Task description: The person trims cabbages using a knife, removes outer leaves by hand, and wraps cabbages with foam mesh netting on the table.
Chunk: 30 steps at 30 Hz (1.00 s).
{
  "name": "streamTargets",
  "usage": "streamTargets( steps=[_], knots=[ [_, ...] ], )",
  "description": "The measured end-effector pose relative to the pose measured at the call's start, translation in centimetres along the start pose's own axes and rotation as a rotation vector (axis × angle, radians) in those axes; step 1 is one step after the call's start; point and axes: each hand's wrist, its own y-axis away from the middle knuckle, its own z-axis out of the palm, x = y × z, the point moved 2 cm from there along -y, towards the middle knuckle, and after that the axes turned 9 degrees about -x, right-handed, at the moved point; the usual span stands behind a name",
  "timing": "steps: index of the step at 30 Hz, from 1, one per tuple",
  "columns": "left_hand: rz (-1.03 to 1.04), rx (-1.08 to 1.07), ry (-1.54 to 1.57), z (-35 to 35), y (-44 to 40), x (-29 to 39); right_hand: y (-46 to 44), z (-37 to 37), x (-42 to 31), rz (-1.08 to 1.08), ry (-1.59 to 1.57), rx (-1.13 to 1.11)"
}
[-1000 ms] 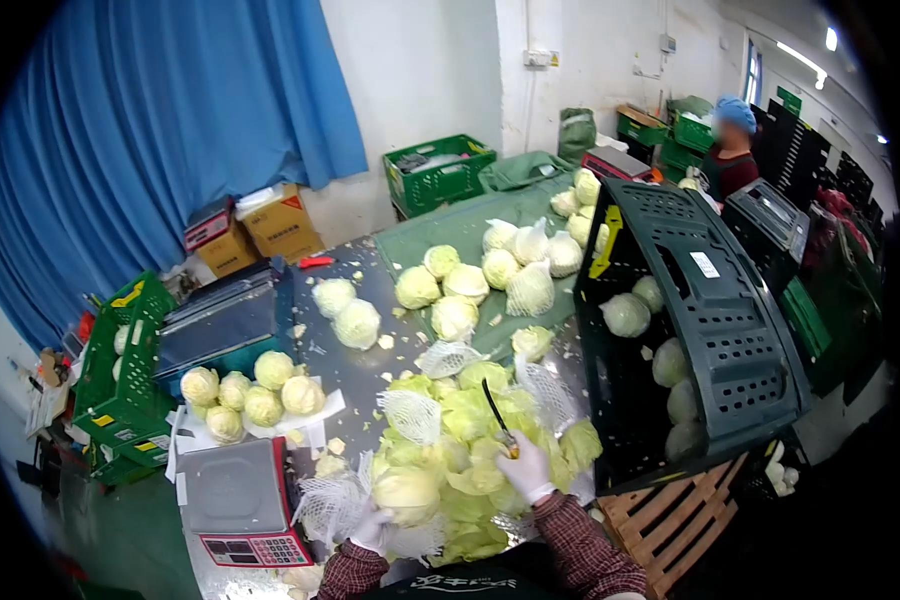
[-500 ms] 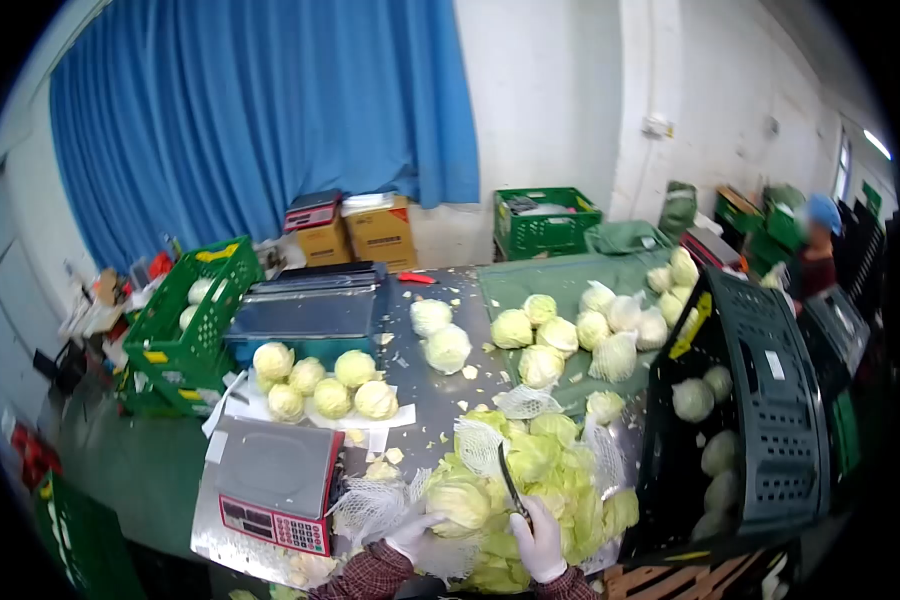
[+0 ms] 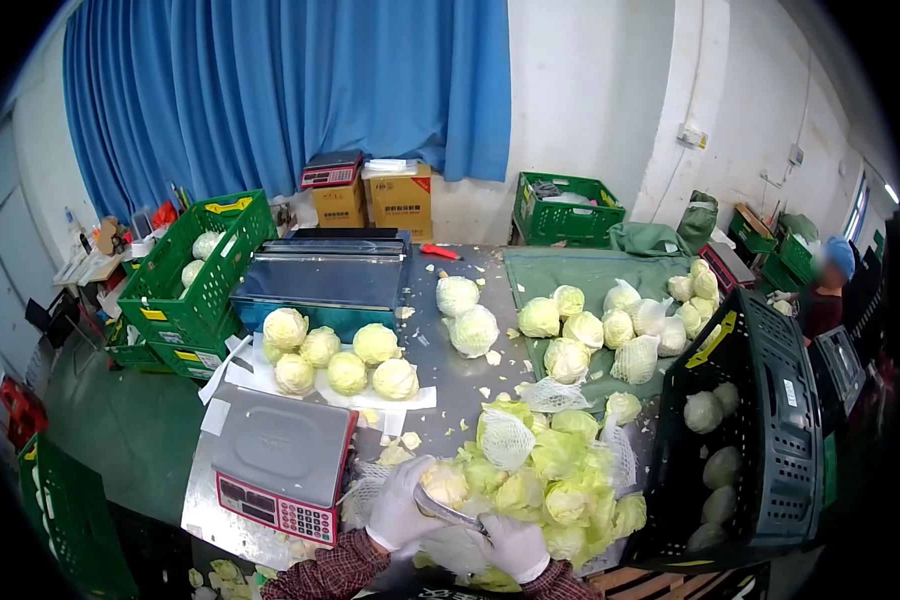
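The cabbage (image 3: 444, 481) is held against the curled fingers of the gloved left hand (image 3: 401, 508); by the right hand's (image 3: 515, 546) closed fingers the knife (image 3: 447, 512) is gripped, its blade set at the cabbage's near side.

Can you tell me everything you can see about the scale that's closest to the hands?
The scale has a broad, flat grey plate with nothing being weighed on it, and a red-edged body. Its front has dark display windows and a keypad of pale buttons; I can't read any numbers. It sits flat on the metal-looking table, near one corner. White netting lies close by; I can't tell whether they touch. Neither the left hand nor the right hand touches it.
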Motion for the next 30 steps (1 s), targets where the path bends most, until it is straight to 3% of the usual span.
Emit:
streamTargets(
  steps=[3, 5, 7, 8, 9, 11, 12, 14, 15, 16, 17, 18, 20, 21, 24, 25, 27, 28, 30],
  knots=[
    [-0.002, -0.008, 0.028, -1.2, 0.3, -1.1, -0.4, 1.2, 0.0, -0.027, 0.050, -0.065],
    [0.005, -0.069, 0.052, -2.2, 0.6, -1.4, -0.4, 3.0, 2.8, -0.070, 0.069, 0.036],
    [0.020, -0.098, 0.092, -3.6, 1.2, -2.4, -0.5, 3.5, 10.8, 0.335, 0.197, 0.084],
    [0.048, -0.102, 0.102, -4.5, 1.4, -3.2, 0.3, 1.6, 14.4, 0.852, -0.259, 0.182],
    [0.042, -0.064, 0.087, -5.7, 1.1, -4.3, -1.0, -1.4, 12.7, 0.530, -0.161, 0.512],
    [-0.027, 0.041, 0.417, -7.8, 1.1, -7.0, -2.0, -3.6, 10.9, 0.035, 0.472, 0.561],
    [-0.095, 0.160, 0.409, -9.1, 0.8, -9.0, -2.2, -4.3, 8.7, 0.020, 0.469, 0.557],
    [-0.153, 0.430, 0.308, -13.3, -1.5, -13.3, -3.2, -3.4, 5.8, 0.625, 0.207, -0.124],
    [-0.277, 0.540, 0.463, -15.1, -2.5, -15.9, -3.2, -2.5, 6.6, 0.620, 0.215, -0.120],
    [-0.249, 0.744, 0.308, -16.3, -3.3, -21.9, -2.2, -1.0, 8.0, 0.587, 0.162, -0.044],
    [-0.229, 0.861, 0.547, -18.5, -4.3, -25.2, -1.5, 0.2, 8.7, 0.557, 0.105, 0.033],
    [-0.347, 0.981, 0.571, -20.7, -5.0, -27.2, -1.4, 0.6, 8.7, 0.563, 0.108, 0.042],
    [-0.478, 1.107, 0.364, -21.8, -4.5, -38.7, -1.1, 0.7, 8.0, 0.428, 0.066, 0.074],
    [-0.508, 1.137, 0.433, -21.7, -4.2, -42.4, -0.9, 1.0, 7.8, 0.550, 0.081, -0.033],
    [-0.833, 0.955, 0.044, -21.7, -3.5, -42.7, -0.4, 1.2, 7.2, 0.623, 0.020, -0.046],
    [-0.826, 0.933, 0.048, -21.9, -3.6, -43.9, -0.3, 1.4, 7.3, 0.646, 0.022, -0.044],
    [-0.881, 0.530, 0.104, -21.3, -3.5, -46.0, -0.4, 1.3, 7.1, 0.514, 0.017, 0.041],
    [-0.889, 0.510, 0.106, -21.6, -3.6, -44.5, -0.6, 0.9, 6.6, 0.531, 0.019, 0.030],
    [-1.026, 0.252, -0.088, -24.0, -4.3, -39.2, -1.9, 0.4, 5.6, 0.625, 0.131, -0.133]
  ],
)
